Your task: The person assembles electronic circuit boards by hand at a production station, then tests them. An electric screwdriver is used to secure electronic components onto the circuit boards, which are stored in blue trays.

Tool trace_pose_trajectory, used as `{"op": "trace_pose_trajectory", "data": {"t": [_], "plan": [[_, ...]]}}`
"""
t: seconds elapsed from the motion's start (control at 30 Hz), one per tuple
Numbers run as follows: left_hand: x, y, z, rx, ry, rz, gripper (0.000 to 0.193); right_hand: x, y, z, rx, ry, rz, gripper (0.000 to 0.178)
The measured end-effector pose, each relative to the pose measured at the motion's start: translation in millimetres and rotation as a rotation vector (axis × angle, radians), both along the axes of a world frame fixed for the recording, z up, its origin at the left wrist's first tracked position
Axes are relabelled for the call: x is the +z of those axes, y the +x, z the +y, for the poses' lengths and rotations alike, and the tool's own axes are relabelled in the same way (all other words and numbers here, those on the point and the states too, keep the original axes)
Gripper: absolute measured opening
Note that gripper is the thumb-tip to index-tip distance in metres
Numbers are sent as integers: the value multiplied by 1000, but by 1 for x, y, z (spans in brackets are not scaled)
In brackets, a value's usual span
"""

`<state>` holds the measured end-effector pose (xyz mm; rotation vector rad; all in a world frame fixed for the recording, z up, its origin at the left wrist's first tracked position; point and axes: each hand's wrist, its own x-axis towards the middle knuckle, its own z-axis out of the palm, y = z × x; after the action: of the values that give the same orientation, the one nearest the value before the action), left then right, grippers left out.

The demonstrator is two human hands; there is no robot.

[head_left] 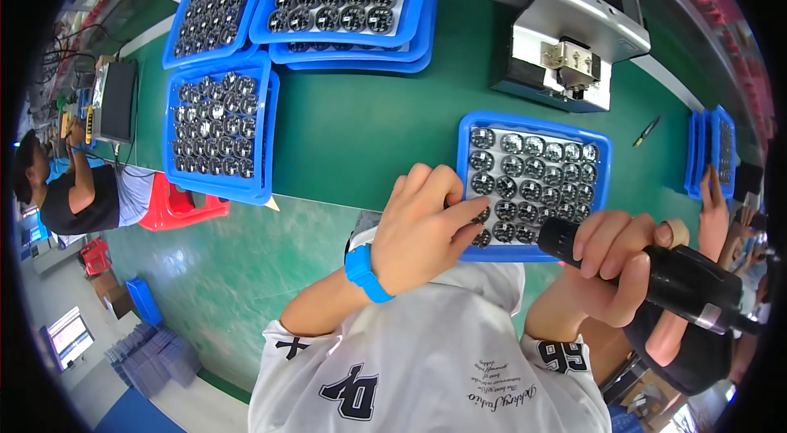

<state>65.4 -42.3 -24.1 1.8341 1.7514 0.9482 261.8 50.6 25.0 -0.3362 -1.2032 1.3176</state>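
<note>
A black electric screwdriver lies in my right hand, its fingers wrapped round the body. The tool is held level, its front end pointing left over the near right part of a blue tray. Rows of round black parts with shiny, clear-looking tops fill this tray. At its left edge, my left hand has thumb and forefinger closed on a round black part in the leftmost column, mostly hidden by the fingertips. A blue watch is on my left wrist.
Stacked blue trays of similar parts stand at the far left of the green table, with another tray nearer. A grey and black machine stands behind my tray. A pen-like tool lies right. People sit left and right.
</note>
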Motion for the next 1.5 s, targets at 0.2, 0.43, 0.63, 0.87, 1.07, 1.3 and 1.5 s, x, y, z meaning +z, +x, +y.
{"op": "trace_pose_trajectory", "data": {"t": [0.2,0.43,0.63,0.87,1.07,1.3,1.5], "plan": [[3,-2,-2,-23,24,-31,36,-10,19,-2,-28,-8,65,38],[-3,-1,2,18,113,53,28,-16,23,-3,29,17,2,31],[8,0,-5,39,64,4,27,-19,25,-6,7,-25,13,32],[14,3,-9,-193,28,96,18,-18,22,-6,27,-49,23,33],[20,4,-9,-167,12,36,25,-21,26,-6,59,-52,21,34],[3,6,-12,-153,87,117,26,-20,19,-6,81,-36,12,34],[4,7,-12,-99,113,147,27,-17,1,-16,45,-18,-70,41]]}}
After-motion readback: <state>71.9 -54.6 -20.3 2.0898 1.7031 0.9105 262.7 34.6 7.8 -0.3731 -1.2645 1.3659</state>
